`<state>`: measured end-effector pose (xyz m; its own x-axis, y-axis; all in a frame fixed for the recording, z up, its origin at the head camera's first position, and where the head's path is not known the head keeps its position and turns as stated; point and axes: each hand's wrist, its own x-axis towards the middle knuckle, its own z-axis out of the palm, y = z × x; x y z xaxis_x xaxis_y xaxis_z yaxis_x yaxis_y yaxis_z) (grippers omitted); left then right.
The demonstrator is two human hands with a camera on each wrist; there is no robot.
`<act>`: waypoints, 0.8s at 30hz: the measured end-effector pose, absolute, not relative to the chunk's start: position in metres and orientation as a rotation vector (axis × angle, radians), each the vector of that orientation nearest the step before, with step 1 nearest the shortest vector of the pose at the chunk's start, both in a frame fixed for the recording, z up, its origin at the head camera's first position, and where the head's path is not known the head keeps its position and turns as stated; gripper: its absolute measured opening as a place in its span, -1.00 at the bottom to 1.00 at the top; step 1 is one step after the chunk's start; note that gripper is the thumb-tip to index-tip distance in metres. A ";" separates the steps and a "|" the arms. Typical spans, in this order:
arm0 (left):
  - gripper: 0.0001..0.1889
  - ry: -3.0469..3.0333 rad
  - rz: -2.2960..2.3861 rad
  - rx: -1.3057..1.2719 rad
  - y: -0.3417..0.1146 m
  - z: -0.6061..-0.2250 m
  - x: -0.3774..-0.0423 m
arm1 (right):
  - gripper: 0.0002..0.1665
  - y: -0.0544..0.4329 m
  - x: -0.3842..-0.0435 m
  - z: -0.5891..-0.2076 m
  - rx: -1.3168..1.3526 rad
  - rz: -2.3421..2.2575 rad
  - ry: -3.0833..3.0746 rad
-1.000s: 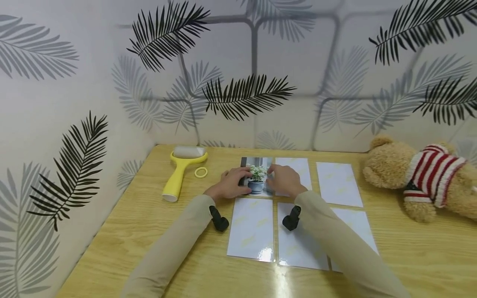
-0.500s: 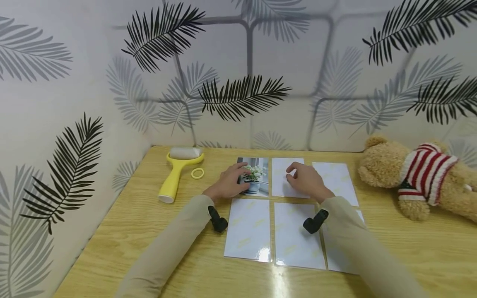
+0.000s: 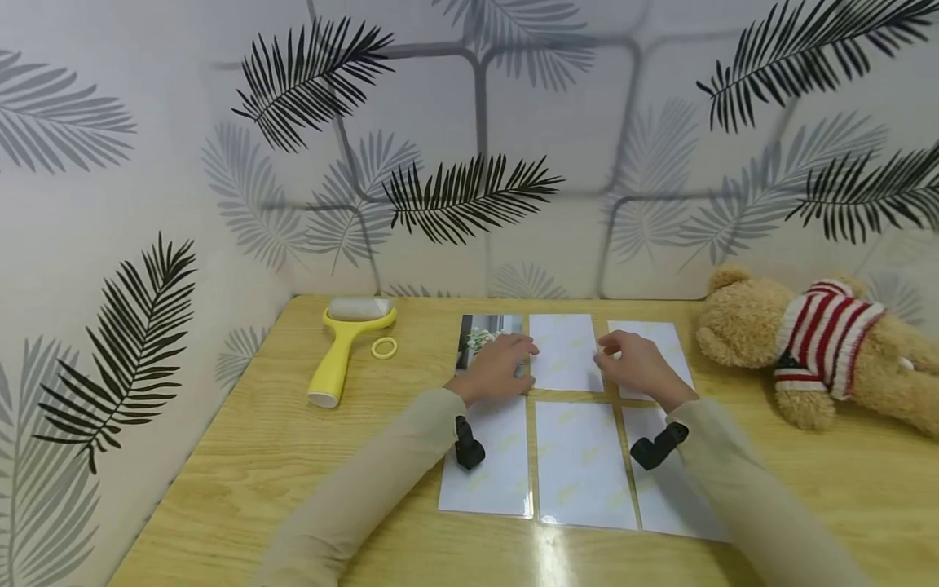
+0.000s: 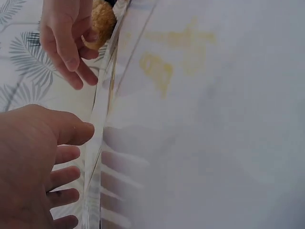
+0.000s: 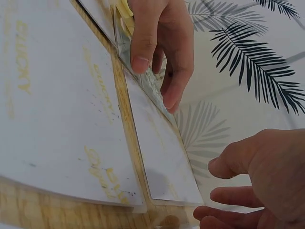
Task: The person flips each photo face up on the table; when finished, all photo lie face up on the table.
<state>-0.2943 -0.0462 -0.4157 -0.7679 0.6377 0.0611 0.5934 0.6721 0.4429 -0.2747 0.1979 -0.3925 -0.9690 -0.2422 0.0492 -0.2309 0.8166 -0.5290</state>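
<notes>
In the head view, a photo card (image 3: 471, 341) showing a potted plant lies face up at the back left of two rows of cards. My left hand (image 3: 499, 367) covers much of it, fingers spread toward the left edge of the middle white card (image 3: 563, 352). On that card's other side is my right hand (image 3: 637, 364), fingers loosely bent by its right edge and over the back right white card (image 3: 653, 333). Both wrist views show the left hand (image 4: 38, 167) and right hand (image 5: 262, 181) with nothing between their fingers.
Several white cards, such as this front middle card (image 3: 583, 465), lie face down on the wooden table (image 3: 242, 473). A yellow-handled lint roller (image 3: 337, 355) and a yellow ring (image 3: 384, 348) are at the left. A teddy bear (image 3: 822, 350) lies at the right, before the leaf-patterned wall (image 3: 440, 98).
My right hand has left the photo card's right edge and moved rightward past the middle back card. The left hand followed rightward across the photo card. The head view has shifted slightly.
</notes>
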 end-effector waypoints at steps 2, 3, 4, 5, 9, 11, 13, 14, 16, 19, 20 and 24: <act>-0.57 2.809 0.633 1.021 -0.038 -0.415 -0.293 | -0.53 0.200 -0.276 -0.393 -0.392 -0.884 2.958; -0.58 2.821 0.618 1.026 -0.035 -0.415 -0.292 | -0.53 0.201 -0.276 -0.394 -0.382 -0.895 2.947; -0.58 2.828 0.596 1.028 -0.031 -0.416 -0.291 | -0.52 0.201 -0.276 -0.395 -0.374 -0.907 2.939; -0.59 2.831 0.572 1.031 -0.028 -0.416 -0.290 | -0.52 0.202 -0.276 -0.397 -0.368 -0.920 2.934; -0.62 2.835 0.490 1.057 -0.017 -0.416 -0.287 | -0.54 0.205 -0.275 -0.401 -0.347 -0.977 2.933; -0.63 2.826 0.466 1.059 -0.014 -0.416 -0.286 | -0.54 0.206 -0.275 -0.401 -0.327 -1.028 2.916; -0.65 2.828 0.472 1.069 -0.012 -0.414 -0.287 | -0.52 0.207 -0.276 -0.400 -0.263 -1.123 2.845; -0.65 2.825 0.472 1.072 -0.012 -0.413 -0.287 | -0.50 0.208 -0.277 -0.400 -0.220 -1.184 2.792; -0.64 2.814 0.485 1.081 -0.013 -0.414 -0.289 | -0.45 0.210 -0.278 -0.401 -0.127 -1.315 2.671; -0.64 2.795 0.507 1.082 -0.014 -0.416 -0.289 | -0.40 0.216 -0.280 -0.406 -0.008 -1.496 2.507; -0.64 2.788 0.516 1.078 -0.014 -0.417 -0.290 | -0.39 0.217 -0.279 -0.407 0.006 -1.546 2.468; -0.64 2.776 0.559 1.069 -0.014 -0.420 -0.290 | -0.38 0.220 -0.279 -0.408 -0.007 -1.687 2.372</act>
